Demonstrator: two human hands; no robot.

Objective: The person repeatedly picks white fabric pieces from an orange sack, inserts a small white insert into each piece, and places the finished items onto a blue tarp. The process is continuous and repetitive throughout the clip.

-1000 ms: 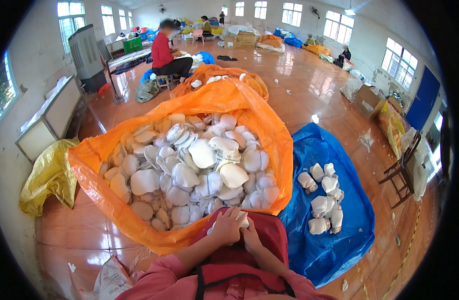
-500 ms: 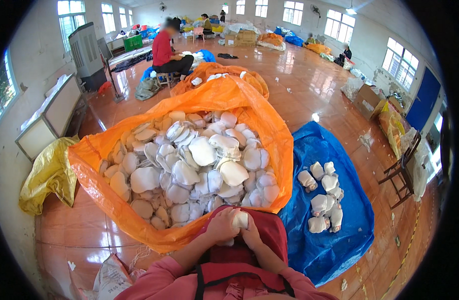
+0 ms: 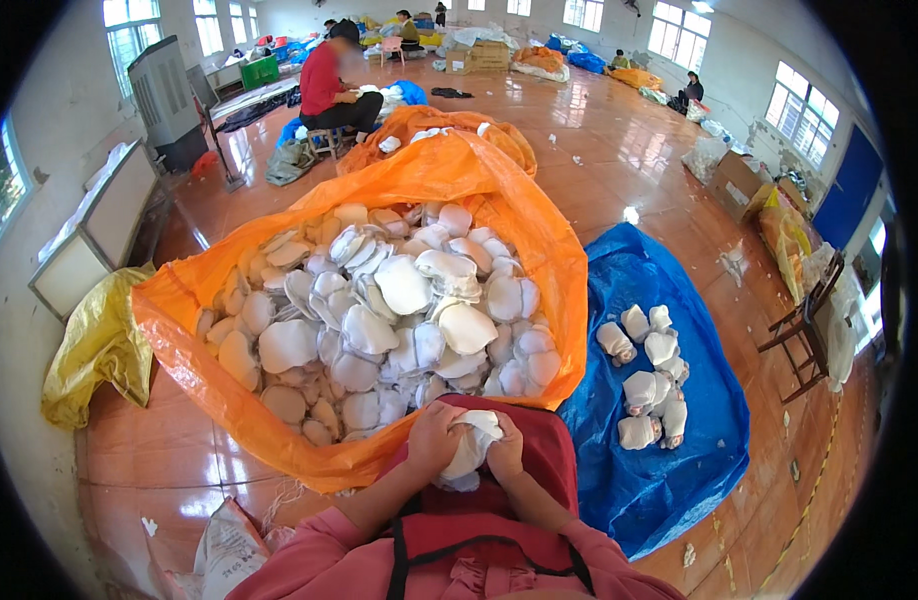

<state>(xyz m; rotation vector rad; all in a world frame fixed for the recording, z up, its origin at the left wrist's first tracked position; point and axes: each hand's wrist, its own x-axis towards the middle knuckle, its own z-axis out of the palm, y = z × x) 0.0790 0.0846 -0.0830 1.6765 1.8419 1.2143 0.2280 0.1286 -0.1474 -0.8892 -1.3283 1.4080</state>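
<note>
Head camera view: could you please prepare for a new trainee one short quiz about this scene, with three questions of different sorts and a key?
1. Which of these lies to the right of the heap of flat, rounded white pads?
A) a yellow crumpled sack
B) a blue crumpled plastic sheet
C) a green box

2. True or false: the bare left hand and the bare right hand both hold the soft white fabric piece.

3. Fill in the colour: the heap lies in a large, open ____ plastic sheet.

Key: 1. B; 2. True; 3. orange.
</note>
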